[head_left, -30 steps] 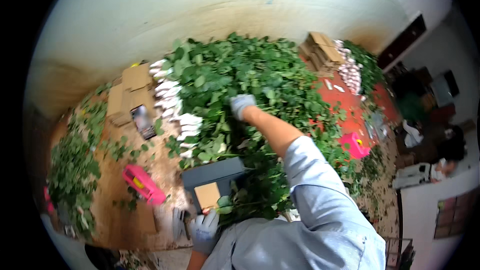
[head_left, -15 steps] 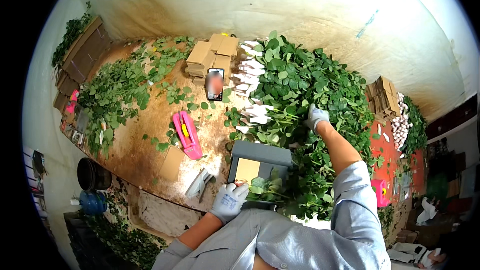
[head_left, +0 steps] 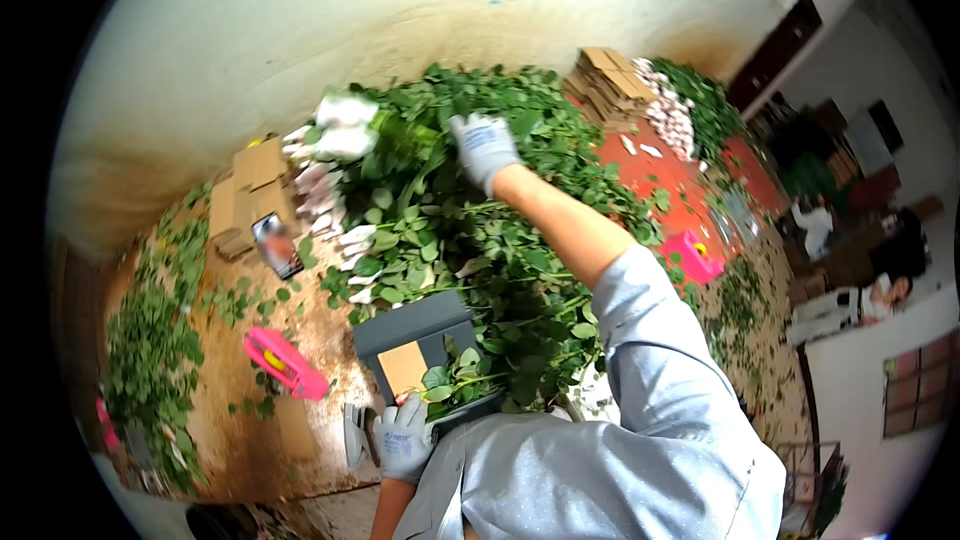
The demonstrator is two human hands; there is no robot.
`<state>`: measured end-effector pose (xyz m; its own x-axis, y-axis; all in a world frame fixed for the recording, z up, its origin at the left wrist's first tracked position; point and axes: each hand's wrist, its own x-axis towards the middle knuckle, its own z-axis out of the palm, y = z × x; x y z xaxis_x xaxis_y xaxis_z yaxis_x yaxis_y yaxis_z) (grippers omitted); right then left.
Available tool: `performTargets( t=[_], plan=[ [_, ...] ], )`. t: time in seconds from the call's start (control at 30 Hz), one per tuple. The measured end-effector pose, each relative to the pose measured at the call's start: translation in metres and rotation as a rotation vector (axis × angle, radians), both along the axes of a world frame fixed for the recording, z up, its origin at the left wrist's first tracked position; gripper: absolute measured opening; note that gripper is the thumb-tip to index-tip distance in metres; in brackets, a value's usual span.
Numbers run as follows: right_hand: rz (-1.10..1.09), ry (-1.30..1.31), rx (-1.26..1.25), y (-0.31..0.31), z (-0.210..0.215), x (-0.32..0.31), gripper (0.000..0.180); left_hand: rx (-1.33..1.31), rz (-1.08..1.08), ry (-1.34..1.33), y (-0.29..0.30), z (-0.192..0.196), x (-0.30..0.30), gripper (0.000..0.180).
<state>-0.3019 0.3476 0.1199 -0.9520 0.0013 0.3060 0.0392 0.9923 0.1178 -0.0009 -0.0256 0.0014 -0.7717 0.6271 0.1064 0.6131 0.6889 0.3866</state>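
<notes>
A big pile of leafy green flower stems (head_left: 470,240) lies on the brown table, with white-wrapped flower heads (head_left: 330,190) along its left side. My right hand (head_left: 482,145), in a grey-white glove, reaches far into the pile and is closed on a bunch of stems whose white-wrapped heads (head_left: 345,125) stick up to the left. My left hand (head_left: 405,435), also gloved, is close to my body, its fingers curled on the near edge of a grey tray (head_left: 420,325). The tray holds a brown card (head_left: 403,368) and some stems.
A grey tool (head_left: 355,435) lies just left of my left hand. Pink tools (head_left: 283,362) (head_left: 690,255), a phone (head_left: 277,245), cardboard stacks (head_left: 250,190) (head_left: 610,85) and loose leaves (head_left: 150,350) lie around. A person (head_left: 880,290) sits far right.
My head has turned, so the view has shifted. My right hand stays deep in the pile and now has a bunch raised. My left hand stays by the tray.
</notes>
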Motion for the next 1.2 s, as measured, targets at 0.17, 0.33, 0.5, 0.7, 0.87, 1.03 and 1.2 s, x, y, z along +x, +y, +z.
performTargets(
  t=[0.17, 0.33, 0.5, 0.7, 0.87, 1.03, 1.2],
  plan=[
    [-0.116, 0.073, -0.261, -0.016, -0.012, 0.018, 0.048, -0.067, -0.024, -0.002, 0.0, -0.005, -0.006, 0.042],
    [-0.12, 0.048, -0.142, -0.023, -0.031, 0.009, 0.04, -0.093, -0.05, 0.021, -0.004, -0.014, -0.007, 0.044],
    [0.044, 0.327, -0.021, -0.027, -0.029, -0.007, 0.027, -0.134, -0.052, 0.036, -0.005, -0.016, -0.008, 0.046],
    [0.002, -0.09, -0.054, -0.03, -0.047, -0.008, 0.027, -0.159, -0.059, 0.076, -0.005, -0.01, -0.011, 0.047],
    [0.103, -0.002, -0.142, -0.06, -0.089, 0.015, 0.035, -0.098, -0.083, 0.16, -0.011, -0.02, -0.01, 0.039],
    [-0.057, -0.056, -0.218, -0.056, -0.116, -0.002, 0.032, -0.109, -0.091, 0.213, -0.007, -0.022, -0.011, 0.033],
    [-0.193, -0.233, -0.292, -0.048, -0.122, -0.03, 0.031, -0.117, -0.073, 0.333, -0.009, -0.028, -0.012, 0.026]
  ],
)
